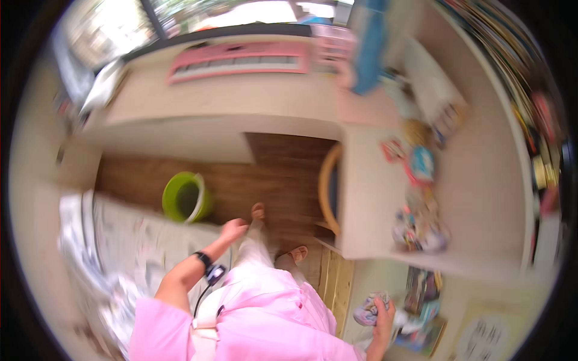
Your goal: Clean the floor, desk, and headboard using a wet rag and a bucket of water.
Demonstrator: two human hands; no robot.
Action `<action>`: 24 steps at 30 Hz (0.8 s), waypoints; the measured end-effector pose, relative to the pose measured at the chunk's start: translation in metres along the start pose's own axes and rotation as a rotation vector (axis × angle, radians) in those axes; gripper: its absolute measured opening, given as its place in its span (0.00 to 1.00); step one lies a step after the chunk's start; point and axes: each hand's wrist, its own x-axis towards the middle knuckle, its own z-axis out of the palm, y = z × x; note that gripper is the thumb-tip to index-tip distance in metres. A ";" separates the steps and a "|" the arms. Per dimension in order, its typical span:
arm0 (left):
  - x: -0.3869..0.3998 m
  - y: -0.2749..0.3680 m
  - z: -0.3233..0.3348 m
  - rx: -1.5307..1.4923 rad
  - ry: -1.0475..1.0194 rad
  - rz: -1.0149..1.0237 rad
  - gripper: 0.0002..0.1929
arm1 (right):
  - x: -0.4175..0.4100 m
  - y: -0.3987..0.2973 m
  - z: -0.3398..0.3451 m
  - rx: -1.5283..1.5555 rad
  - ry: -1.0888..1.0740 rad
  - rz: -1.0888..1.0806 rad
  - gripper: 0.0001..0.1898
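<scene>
My right hand (384, 316) is closed around a crumpled, multicoloured cloth (370, 309) at the lower right. My left hand (234, 229) hangs beside my leg, near the edge of the bed, with its fingers curled; whether anything is in it cannot be told. A black band with a small cabled device (215, 274) is on my left forearm. Ahead of that hand, a green bucket (170, 198) with a pale handle stands on the wooden floor. A pink keyboard (239, 61) lies on the long white counter under the window.
To the right is a white desk (365, 194) bearing a doll-like figure and small items, with a round-backed chair (329, 189) tucked against it. A bed with a patterned sheet (149, 243) lies at left. Blue cloth (370, 49) hangs above the desk corner. Books fill the far-right shelf.
</scene>
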 end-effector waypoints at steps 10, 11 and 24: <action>0.052 -0.058 0.017 0.033 0.261 -0.039 0.27 | 0.061 -0.047 0.315 -0.381 -0.832 0.072 0.18; 0.070 -0.089 0.010 0.096 0.490 -0.139 0.33 | 0.067 -0.035 0.325 -0.439 -0.830 0.182 0.19; 0.237 -0.302 -0.065 0.094 0.397 -0.787 0.24 | 0.153 0.059 0.382 -0.732 -0.531 0.482 0.19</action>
